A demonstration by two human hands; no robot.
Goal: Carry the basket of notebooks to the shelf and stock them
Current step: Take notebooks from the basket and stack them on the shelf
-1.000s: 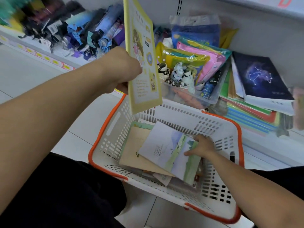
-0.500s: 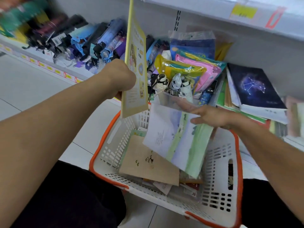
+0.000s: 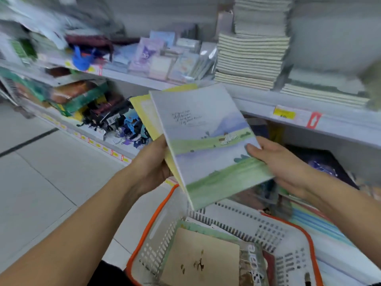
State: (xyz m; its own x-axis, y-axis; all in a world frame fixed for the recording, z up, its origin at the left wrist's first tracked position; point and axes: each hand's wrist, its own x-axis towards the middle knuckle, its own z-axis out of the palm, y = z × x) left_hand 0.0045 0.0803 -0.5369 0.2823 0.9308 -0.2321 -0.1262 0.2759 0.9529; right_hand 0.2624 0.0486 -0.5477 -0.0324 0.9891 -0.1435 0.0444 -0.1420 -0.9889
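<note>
Store shelf behind, stacked notebooks far right. Landscape-cover notebook, long axis tilted far-left to near-right, over a yellow notebook, above the white basket. Left hand fingers grip both; right hand pinches the right edge.

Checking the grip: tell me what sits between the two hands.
Head view: the landscape notebook spans left hand to right hand, yellow notebook behind it.

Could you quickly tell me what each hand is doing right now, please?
Left hand: grips the yellow notebook and landscape notebook together.
Right hand: holds the landscape notebook's right edge.
</note>
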